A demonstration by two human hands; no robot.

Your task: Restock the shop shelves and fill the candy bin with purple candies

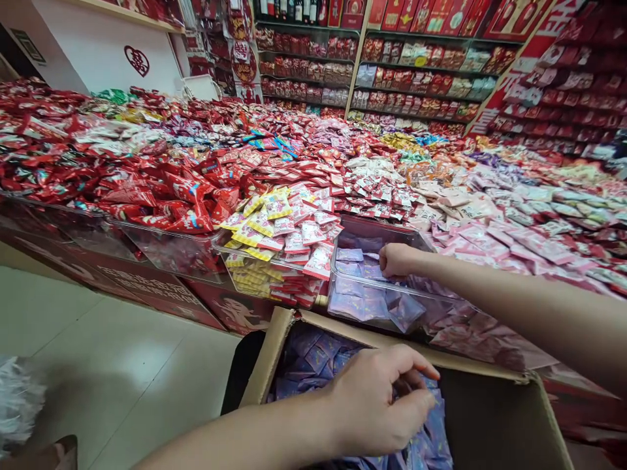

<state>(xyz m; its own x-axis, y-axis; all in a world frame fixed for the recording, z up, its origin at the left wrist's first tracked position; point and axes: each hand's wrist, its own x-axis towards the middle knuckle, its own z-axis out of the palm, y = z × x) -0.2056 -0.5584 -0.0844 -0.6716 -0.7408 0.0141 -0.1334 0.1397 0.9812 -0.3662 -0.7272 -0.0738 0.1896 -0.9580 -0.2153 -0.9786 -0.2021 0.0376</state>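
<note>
Small purple-blue candy packets (313, 356) fill part of an open cardboard box (490, 365) in front of me. My left hand (382, 398) is over these packets, fingers bent and thumb apart from the forefinger; nothing shows in the gap. Beyond the box, a clear plastic bin (362, 284) has similar purple packets (353, 300) lying flat in rows. My right hand (398, 260) reaches into this bin from the right, its fingers curled closed near the packets. Its fingertips point down, so whatever they hold is hidden.
Left of the purple bin stands a bin of yellow and pink-white packets (289, 225). Red packets (176, 196) are heaped farther left, pink ones (519, 245) to the right. Shelves (308, 55) of red goods line the back. Tiled floor (127, 365) shows at lower left.
</note>
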